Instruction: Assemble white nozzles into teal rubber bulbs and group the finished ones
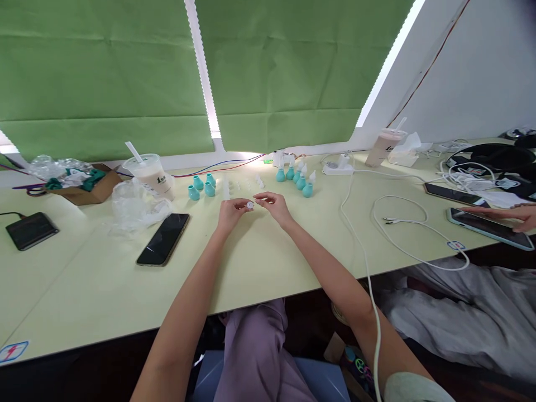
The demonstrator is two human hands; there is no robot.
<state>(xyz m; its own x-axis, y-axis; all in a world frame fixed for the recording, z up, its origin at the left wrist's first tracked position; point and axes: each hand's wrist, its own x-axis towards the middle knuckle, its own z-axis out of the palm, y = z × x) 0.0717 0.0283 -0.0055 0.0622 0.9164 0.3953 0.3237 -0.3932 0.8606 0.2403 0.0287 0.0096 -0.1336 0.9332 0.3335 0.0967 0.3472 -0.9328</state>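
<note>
My left hand [231,214] is closed in a pinch on a small round white part [250,205], held just above the table. Right beside it, my right hand [274,207] has thumb and forefinger drawn together; whatever they hold, if anything, is too small to make out. Beyond my hands, small clear and white parts [259,181] lie in short rows near a whitish strip [226,188]. Several turquoise bulbs [209,189] with open tops stand to the left. More turquoise bulbs [307,190], fitted with white tips, stand to the right.
On the left are a black phone [163,239], a plastic bag [140,206], a drink cup [149,174] and a cardboard box [94,191]. A white cable [355,234] crosses the table at right. Another person's hand [508,214] touches a phone [489,228] there.
</note>
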